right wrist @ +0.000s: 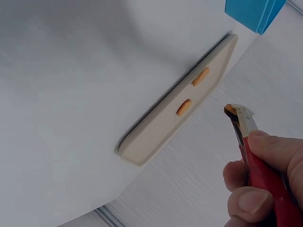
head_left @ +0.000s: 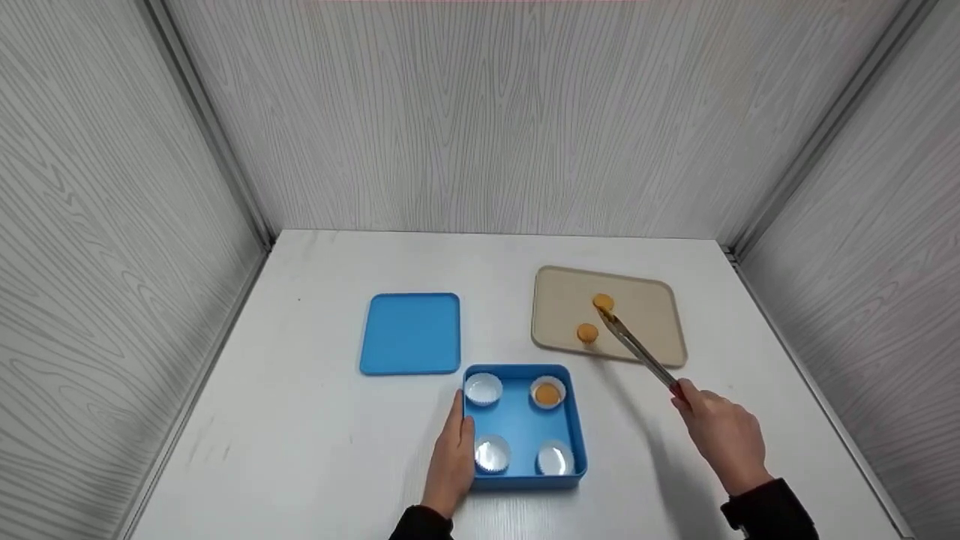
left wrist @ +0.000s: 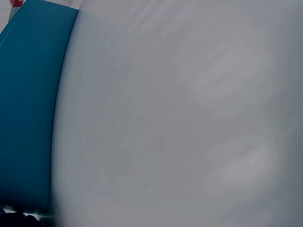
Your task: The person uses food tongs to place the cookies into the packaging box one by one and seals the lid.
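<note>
My right hand [head_left: 724, 435] grips a pair of metal tongs [head_left: 645, 354] by the red handle [right wrist: 267, 179]. A small orange-brown piece [right wrist: 230, 109] shows between the tong tips, over the beige tray [head_left: 555, 300] in the head view. On that tray lie two small round cookies, the farther cookie [head_left: 603, 301] and the nearer cookie [head_left: 587, 332]. My left hand [head_left: 451, 454] rests against the left side of a square blue box [head_left: 517, 427]. Four white paper cups sit in its corners; the back right cup [head_left: 556, 406] holds a cookie [head_left: 547, 394].
A flat blue lid [head_left: 410, 334] lies on the white table [head_left: 315, 420] behind and left of the box. Grey wood-grain panels [head_left: 487, 112] enclose the table at the back and both sides.
</note>
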